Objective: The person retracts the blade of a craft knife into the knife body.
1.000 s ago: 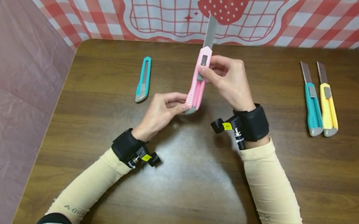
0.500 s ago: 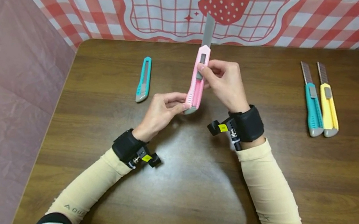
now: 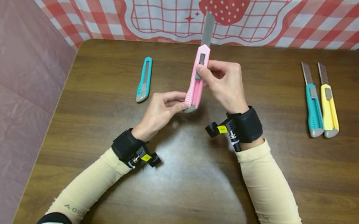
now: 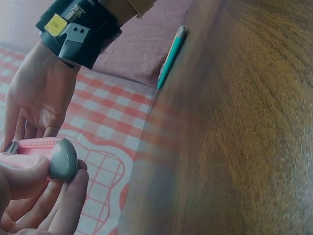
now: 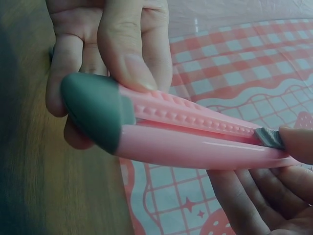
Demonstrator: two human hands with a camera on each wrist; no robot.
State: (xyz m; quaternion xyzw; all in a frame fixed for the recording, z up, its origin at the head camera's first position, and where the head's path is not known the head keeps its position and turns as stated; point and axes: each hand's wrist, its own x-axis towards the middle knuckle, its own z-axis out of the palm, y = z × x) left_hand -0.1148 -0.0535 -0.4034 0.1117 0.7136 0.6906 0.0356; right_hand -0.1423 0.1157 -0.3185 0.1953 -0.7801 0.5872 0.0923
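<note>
A pink box cutter (image 3: 197,91) is held up over the table, its long blade (image 3: 208,29) extended and pointing away from me. My left hand (image 3: 160,113) pinches its grey end cap (image 4: 63,160) between thumb and fingers. Farther up the handle, my right hand (image 3: 229,84) grips the body. In the right wrist view, the right thumb (image 5: 297,145) presses against the grey slider (image 5: 269,138), which sits well forward in the toothed slot; the blade is out of that view.
On the wooden table (image 3: 187,192), a teal box cutter (image 3: 144,80) with no blade protruding lies at left. At right lie a teal box cutter (image 3: 314,111) and a yellow one (image 3: 330,111), side by side, both blades out. A red-checked strawberry cloth (image 3: 168,11) hangs behind.
The pink box cutter has shifted slightly left, both hands still on it. My right hand has moved slightly left and toward me. The other box cutters have stayed put.
</note>
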